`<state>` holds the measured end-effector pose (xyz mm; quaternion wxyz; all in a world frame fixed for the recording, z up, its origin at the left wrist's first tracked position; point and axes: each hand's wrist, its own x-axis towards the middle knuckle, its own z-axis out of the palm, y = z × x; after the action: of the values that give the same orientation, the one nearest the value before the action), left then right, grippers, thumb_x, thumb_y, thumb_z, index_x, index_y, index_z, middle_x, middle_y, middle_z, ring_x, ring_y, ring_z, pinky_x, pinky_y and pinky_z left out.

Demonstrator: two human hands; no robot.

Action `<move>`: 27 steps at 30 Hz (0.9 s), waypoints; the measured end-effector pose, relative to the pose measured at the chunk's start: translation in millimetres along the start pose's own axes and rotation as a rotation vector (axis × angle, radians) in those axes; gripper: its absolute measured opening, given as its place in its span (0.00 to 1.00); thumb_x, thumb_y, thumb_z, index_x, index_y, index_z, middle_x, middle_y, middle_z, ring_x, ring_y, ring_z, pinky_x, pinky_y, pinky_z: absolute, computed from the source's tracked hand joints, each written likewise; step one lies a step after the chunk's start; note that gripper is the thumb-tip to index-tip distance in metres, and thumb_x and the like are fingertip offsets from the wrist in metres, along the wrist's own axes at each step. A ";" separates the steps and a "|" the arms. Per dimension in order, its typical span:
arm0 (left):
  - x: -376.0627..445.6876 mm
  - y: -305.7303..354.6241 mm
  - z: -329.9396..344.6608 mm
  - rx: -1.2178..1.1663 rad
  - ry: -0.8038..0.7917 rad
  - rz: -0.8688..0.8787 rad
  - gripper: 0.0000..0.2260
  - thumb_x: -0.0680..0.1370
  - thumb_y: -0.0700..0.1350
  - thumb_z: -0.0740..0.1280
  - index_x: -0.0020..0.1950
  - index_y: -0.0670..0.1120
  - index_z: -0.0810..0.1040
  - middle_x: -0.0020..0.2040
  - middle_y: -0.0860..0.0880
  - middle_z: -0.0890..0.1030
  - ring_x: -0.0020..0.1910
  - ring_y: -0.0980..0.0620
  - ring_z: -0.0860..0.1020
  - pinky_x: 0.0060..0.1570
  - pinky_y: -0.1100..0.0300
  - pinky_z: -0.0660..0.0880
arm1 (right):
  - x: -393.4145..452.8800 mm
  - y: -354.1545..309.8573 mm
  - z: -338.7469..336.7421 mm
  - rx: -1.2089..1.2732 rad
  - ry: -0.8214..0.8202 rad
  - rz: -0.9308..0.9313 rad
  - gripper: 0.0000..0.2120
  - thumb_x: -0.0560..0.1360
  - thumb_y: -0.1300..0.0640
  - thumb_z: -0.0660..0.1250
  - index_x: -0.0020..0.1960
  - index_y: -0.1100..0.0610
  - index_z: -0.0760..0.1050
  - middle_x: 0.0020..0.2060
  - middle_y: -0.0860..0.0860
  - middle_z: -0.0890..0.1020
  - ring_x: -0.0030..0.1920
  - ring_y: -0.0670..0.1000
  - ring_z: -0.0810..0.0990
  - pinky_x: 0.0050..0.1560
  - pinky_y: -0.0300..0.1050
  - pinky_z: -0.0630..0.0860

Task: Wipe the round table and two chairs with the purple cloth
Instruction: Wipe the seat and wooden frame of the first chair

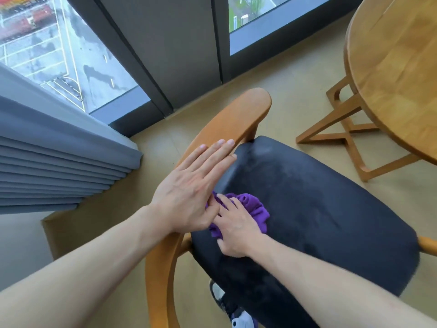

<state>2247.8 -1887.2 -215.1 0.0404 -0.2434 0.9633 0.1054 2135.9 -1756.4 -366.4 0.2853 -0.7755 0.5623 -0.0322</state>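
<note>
Left hand (189,185) flat, fingers straight, over chair (319,209) backrest. Right hand (236,230) grips purple cloth (256,209) on dark seat.

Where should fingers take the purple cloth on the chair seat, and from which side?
Probably the bunched ridge of the purple cloth that shows beyond the right hand, coming from above. It lies crumpled on the dark seat, so raised folds give something to pinch; the near side is covered by that hand. The left hand lies flat alongside.

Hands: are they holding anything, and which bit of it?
The right hand grips the bunched purple cloth by its near side, on the chair seat. The left hand holds nothing.
</note>
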 end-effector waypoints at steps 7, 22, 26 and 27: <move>0.8 0.7 3.7 -0.040 0.053 -0.014 0.35 0.71 0.49 0.61 0.79 0.43 0.66 0.83 0.45 0.57 0.83 0.49 0.51 0.81 0.47 0.52 | 65.7 79.9 -77.6 0.024 0.246 0.559 0.24 0.70 0.49 0.67 0.66 0.51 0.70 0.70 0.52 0.71 0.70 0.59 0.68 0.71 0.59 0.68; 0.1 2.1 5.8 0.047 0.053 -0.022 0.32 0.71 0.50 0.61 0.75 0.42 0.69 0.83 0.43 0.58 0.83 0.46 0.54 0.81 0.47 0.51 | -21.5 -31.7 1.9 -0.087 -0.150 -0.269 0.23 0.66 0.49 0.68 0.60 0.51 0.75 0.59 0.51 0.76 0.61 0.57 0.72 0.63 0.51 0.67; -1.3 3.2 6.1 0.063 0.078 -0.043 0.31 0.70 0.49 0.62 0.74 0.43 0.70 0.83 0.44 0.59 0.82 0.47 0.55 0.81 0.48 0.50 | -5.0 -57.5 15.2 -0.087 -0.111 -0.082 0.35 0.69 0.47 0.68 0.74 0.54 0.65 0.74 0.58 0.65 0.75 0.62 0.61 0.78 0.58 0.55; -0.6 4.4 5.9 0.057 0.083 -0.042 0.31 0.70 0.48 0.61 0.74 0.43 0.70 0.83 0.44 0.59 0.82 0.47 0.55 0.81 0.48 0.50 | -6.1 -61.5 22.0 -0.146 -0.137 -0.062 0.36 0.70 0.47 0.67 0.75 0.56 0.63 0.77 0.60 0.61 0.78 0.64 0.56 0.80 0.60 0.50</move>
<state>2246.4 -1881.8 -220.0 0.0095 -0.2665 0.9615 0.0668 2194.3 -1729.5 -353.7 0.2647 -0.8115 0.5182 0.0532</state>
